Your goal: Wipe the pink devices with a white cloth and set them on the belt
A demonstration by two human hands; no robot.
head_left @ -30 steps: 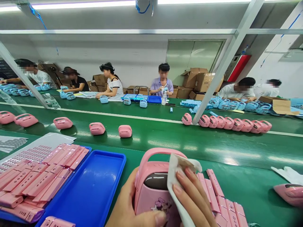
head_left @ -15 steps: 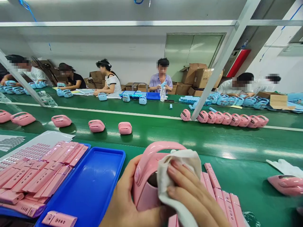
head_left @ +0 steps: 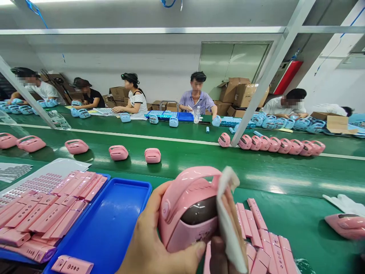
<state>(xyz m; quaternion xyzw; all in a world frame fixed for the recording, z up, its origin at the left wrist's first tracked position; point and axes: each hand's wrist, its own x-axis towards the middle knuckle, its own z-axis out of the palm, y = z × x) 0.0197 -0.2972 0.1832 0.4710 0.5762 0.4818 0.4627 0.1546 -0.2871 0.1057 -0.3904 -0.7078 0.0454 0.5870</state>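
a: the left hand (head_left: 151,247) is wrapped round the pink handled device (head_left: 188,211), thumb across its lower front, fingers curled shut behind it. it's held up off the green table (head_left: 285,217), just right of the blue tray (head_left: 114,224).

b: and the right hand (head_left: 225,243)?

a: it's pinched closed on a white cloth (head_left: 228,224), pressed to the device's right edge beside the dark oval window (head_left: 199,210).

b: how would you do the wiping well?

a: i'd judge the window is the part that shows smears most — so a clean fold of cloth, light even strokes, and the left thumb kept off the glossy patch. a grip by the body rather than the handle looks steadier.

b: what can't you see?

a: most of the right hand is behind the cloth, so i can't tell how many fingers back it. the device's underside and rear are hidden, and the print on its lower front is covered by the thumb. both wrists are cut off at the bottom edge.

b: anything else unclear?

a: the pink strips (head_left: 262,243) under the hands run out of frame, and the markings on those in the tray (head_left: 42,217) are too small to read.
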